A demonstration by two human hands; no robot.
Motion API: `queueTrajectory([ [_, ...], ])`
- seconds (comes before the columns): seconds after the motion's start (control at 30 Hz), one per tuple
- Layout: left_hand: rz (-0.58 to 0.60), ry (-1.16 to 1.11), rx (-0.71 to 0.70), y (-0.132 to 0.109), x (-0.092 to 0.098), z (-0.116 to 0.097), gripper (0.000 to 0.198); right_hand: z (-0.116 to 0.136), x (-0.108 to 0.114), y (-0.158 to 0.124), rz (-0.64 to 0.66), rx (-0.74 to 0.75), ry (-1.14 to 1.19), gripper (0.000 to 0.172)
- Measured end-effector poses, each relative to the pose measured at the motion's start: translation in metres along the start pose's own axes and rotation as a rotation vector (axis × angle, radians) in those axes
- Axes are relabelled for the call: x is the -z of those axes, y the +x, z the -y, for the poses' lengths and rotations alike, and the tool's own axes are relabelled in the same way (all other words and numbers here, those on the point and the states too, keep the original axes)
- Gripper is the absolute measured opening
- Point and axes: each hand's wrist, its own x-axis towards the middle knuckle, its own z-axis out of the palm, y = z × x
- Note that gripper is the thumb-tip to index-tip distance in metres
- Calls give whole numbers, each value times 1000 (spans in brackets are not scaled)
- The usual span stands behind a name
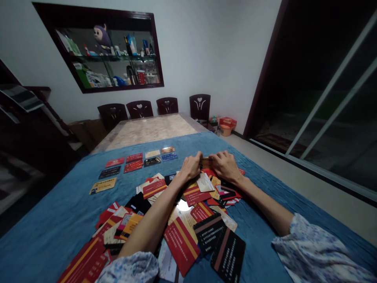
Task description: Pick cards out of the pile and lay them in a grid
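Observation:
Beyond a heap of plastic cards, my left hand [191, 166] and my right hand [226, 166] pinch opposite ends of a yellow-brown card [208, 162]. It stands roughly on edge between them, partly covered by fingers. Beneath my wrists and forearms spreads the loose pile, with red cards [180, 243], black cards [229, 253] and a whitish card [205, 182] overlapping. Farther left, several cards lie in small columns, among them a yellow card [103, 185], a red card [133, 166], a black card [152, 161] and a blue card [169, 157].
A blue cloth [70, 208] covers the near part of the table; the marble-like tabletop [153, 127] shows beyond. Dark chairs [139, 109] stand at the far side. A wall shelf [118, 57] holds bottles and a plush toy. An orange bucket [226, 129] sits on the floor.

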Motion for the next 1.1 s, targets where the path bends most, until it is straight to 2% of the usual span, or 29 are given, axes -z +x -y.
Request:
queueTrajectory([
  [0.2, -41, -64, 32, 2, -2, 2, 38, -3, -5, 0, 38, -1, 4, 48],
  [0.5, -78, -141, 23, 6, -3, 5, 38, -2, -1, 2, -15, 0, 24, 46],
  [0.67, -37, -87, -9, 6, 4, 3, 36, -4, 1, 3, -17, -12, 13, 46],
  [1.0, 44, -61, -29, 7, 21, 2, 50, -1, 10, 6, 75, -13, -47, 46],
  [1.1, 80, -19, -28, 3, 25, 4, 45, 2, 13, 7, 100, -1, -46, 47],
])
